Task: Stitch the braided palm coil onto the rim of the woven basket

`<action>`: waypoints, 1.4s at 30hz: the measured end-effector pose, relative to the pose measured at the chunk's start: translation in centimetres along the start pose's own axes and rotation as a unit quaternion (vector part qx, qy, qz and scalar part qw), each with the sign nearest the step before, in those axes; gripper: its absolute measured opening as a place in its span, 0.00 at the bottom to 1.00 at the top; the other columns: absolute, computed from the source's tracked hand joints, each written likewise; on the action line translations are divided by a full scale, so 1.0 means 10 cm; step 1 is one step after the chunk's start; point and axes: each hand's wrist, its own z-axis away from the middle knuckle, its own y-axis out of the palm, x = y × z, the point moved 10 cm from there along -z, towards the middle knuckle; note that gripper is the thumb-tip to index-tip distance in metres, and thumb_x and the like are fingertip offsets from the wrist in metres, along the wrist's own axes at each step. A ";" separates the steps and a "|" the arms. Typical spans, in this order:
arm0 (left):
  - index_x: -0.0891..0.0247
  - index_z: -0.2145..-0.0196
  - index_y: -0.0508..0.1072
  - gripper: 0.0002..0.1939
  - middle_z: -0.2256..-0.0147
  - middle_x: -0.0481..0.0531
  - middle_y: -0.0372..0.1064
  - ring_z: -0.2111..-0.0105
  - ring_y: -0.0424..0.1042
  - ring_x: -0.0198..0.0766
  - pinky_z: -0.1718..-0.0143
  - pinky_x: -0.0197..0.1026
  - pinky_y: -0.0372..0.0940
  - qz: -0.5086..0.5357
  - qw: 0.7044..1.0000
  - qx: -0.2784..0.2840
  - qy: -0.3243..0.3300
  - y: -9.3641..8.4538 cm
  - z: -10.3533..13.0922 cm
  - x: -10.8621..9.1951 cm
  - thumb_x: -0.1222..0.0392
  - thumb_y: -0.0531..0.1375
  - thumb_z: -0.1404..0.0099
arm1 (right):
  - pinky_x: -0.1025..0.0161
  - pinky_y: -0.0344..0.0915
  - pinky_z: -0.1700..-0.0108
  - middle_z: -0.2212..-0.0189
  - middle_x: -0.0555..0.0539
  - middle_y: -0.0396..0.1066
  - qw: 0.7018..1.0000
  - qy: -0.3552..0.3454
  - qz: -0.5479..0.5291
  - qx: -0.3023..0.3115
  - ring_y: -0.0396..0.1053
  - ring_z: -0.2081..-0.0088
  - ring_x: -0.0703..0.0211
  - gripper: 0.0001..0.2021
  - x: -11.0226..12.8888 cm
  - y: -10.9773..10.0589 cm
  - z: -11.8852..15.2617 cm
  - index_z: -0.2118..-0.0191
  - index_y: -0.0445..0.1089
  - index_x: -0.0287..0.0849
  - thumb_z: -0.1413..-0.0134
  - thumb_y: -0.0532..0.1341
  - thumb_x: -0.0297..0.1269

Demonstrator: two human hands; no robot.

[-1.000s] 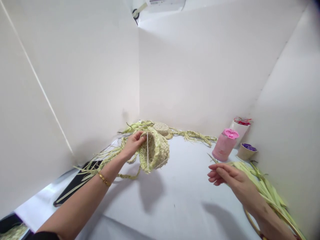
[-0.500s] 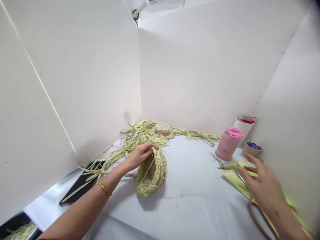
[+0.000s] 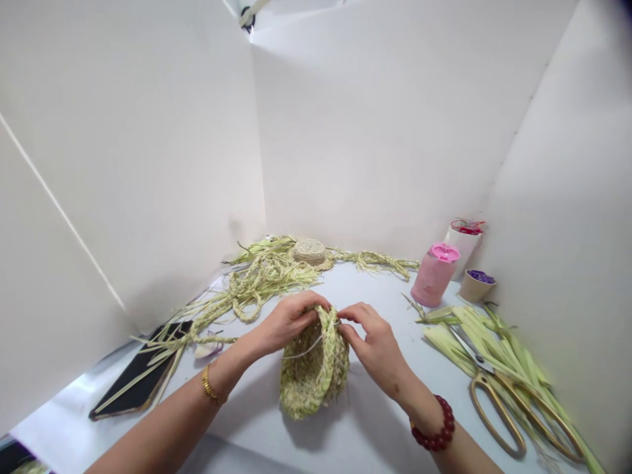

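A small basket of coiled, braided pale-green straw (image 3: 326, 375) is tilted on its side above the white table, its opening facing left. My left hand (image 3: 291, 322) grips its top rim, fingers closed over the edge. At the outer side of that rim, my right hand (image 3: 372, 339) pinches with thumb and index finger; whatever is between the fingertips is too small to make out. A thin pale thread (image 3: 309, 349) loops across the basket's opening and over the braid near the right fingers.
Gold-handled scissors (image 3: 486, 375) lie on corn husks (image 3: 508, 349) at right. Behind them stand a pink bottle (image 3: 434, 276), a white cup (image 3: 464, 243) and a beige cup (image 3: 474, 288). Braided straw (image 3: 247, 283), a small straw hat (image 3: 309, 251) and a black tablet-like panel (image 3: 138, 375) lie left and back.
My right hand has moved left from above the scissors to the basket's rim, its fingers now pinched. My left hand still holds the rim. The thread now hangs in a looser curve.
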 end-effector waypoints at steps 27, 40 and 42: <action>0.58 0.53 0.69 0.15 0.58 0.51 0.72 0.60 0.69 0.40 0.61 0.37 0.61 -0.163 0.981 0.069 -0.076 0.17 -0.10 0.19 0.56 0.53 0.37 | 0.63 0.61 0.70 0.74 0.49 0.71 0.978 0.133 0.129 0.093 0.66 0.73 0.57 0.15 -0.83 -0.75 0.15 0.73 0.69 0.46 0.49 0.55 0.51; 0.60 0.52 0.69 0.19 0.50 0.53 0.67 0.51 0.65 0.38 0.49 0.39 0.57 0.038 0.982 0.183 -0.017 0.66 -0.44 0.24 0.51 0.47 0.33 | 0.62 0.64 0.61 0.74 0.51 0.68 0.928 0.191 -0.254 -0.192 0.66 0.68 0.60 0.11 -0.71 -0.72 0.07 0.72 0.67 0.43 0.54 0.63 0.45; 0.59 0.52 0.69 0.17 0.53 0.51 0.68 0.54 0.66 0.38 0.52 0.38 0.60 0.072 0.977 0.197 -0.030 0.75 -0.41 0.26 0.52 0.50 0.35 | 0.59 0.64 0.58 0.70 0.50 0.71 0.886 0.190 -0.390 -0.163 0.68 0.65 0.59 0.10 -0.74 -0.56 0.03 0.72 0.65 0.44 0.52 0.62 0.45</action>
